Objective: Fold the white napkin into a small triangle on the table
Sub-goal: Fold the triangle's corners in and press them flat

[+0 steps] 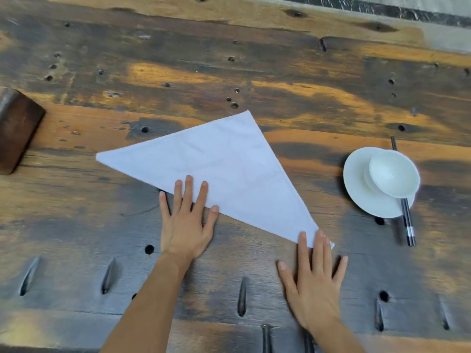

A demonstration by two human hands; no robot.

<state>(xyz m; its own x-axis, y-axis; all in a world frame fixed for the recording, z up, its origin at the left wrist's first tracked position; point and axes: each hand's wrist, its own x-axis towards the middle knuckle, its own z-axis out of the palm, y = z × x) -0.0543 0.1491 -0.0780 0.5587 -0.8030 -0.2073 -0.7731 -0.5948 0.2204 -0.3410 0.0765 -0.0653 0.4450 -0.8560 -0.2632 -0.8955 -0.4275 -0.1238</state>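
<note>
- Broadly, the wooden table [280, 80] fills the view, dark and orange-streaked, pitted with holes and slots; its rough surface could snag the cloth if the napkin is dragged rather than lifted.
- Lying flat at the middle of it is the white napkin [229, 164], already one large triangle, with its long folded edge running from the far-left tip down to the near-right tip. By my reading, at least one more fold is needed to make it small.
- Left hand [187, 222] lies flat and spread, gripping nothing, fingertips pressing the long edge near its middle. If that pressure lifts too soon, the two layers could slide apart and spoil the crease.
- Right hand [314, 278] is likewise flat and spread, its fingertips pinning the near-right tip; a small bit of cloth pokes out past them, so the corners may not be matched, and the next fold would carry that error.
- To the right, well apart from the cloth, a white bowl [393, 174] sits on a white saucer [356, 189] beside dark chopsticks [409, 230]; a wide sweep of the right tip might knock them.
</note>
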